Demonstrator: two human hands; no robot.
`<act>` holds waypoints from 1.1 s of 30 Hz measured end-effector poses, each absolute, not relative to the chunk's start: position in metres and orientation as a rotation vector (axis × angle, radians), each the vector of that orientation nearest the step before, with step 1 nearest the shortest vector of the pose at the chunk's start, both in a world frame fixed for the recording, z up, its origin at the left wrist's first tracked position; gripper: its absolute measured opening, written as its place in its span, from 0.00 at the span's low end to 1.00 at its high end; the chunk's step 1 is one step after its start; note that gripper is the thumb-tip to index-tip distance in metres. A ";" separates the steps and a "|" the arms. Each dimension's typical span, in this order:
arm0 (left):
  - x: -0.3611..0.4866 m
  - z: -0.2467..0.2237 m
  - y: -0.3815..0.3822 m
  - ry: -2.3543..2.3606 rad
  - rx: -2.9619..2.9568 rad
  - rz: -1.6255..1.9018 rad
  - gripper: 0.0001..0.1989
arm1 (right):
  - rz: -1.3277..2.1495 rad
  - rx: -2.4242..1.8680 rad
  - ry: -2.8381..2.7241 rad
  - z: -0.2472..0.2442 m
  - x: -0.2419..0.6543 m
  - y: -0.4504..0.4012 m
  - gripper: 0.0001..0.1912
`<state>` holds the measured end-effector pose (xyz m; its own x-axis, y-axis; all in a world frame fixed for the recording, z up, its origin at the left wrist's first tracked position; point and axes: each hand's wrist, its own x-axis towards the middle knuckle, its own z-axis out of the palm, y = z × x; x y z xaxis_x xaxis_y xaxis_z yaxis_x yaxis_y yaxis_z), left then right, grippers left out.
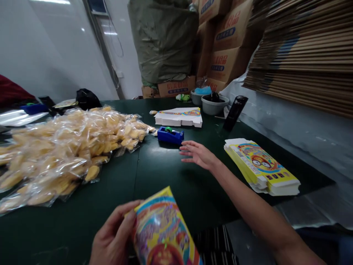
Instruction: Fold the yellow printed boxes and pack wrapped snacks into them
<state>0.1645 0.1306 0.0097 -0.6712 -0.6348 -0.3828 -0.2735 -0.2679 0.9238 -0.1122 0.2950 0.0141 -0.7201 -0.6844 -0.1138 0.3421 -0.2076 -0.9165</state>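
Observation:
My left hand [118,232] is closed on a brightly printed yellow carton [165,232], thumb on its front and the fingers partly hidden behind it. The carton is tilted and its lower end runs out of view. Over the table, my right hand [199,154] is stretched out with fingers apart and nothing in them. Its fingertips lie nearest to a blue tape dispenser [170,137] with a green roll; whether they touch it I cannot tell.
A heap of clear-wrapped yellow snacks [68,147] covers the table's left. Flattened printed cartons [261,165] lie at right, more white cartons [178,117] further back. A black cylinder [235,112], grey basins [215,106] and stacked cardboard boxes [228,62] are behind.

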 end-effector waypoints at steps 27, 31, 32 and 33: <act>0.078 0.089 0.101 -1.864 0.370 -1.807 0.08 | -1.811 -0.576 1.289 0.005 0.014 0.286 0.40; 0.092 0.099 0.113 -2.116 0.480 -1.986 0.09 | -1.891 -0.521 1.426 0.009 0.012 0.277 0.16; 0.092 0.099 0.116 -2.153 0.497 -2.005 0.09 | -1.906 -0.510 1.414 0.010 0.012 0.275 0.16; 0.090 0.098 0.119 -2.188 0.513 -2.017 0.09 | -1.917 -0.500 1.399 0.010 0.013 0.272 0.16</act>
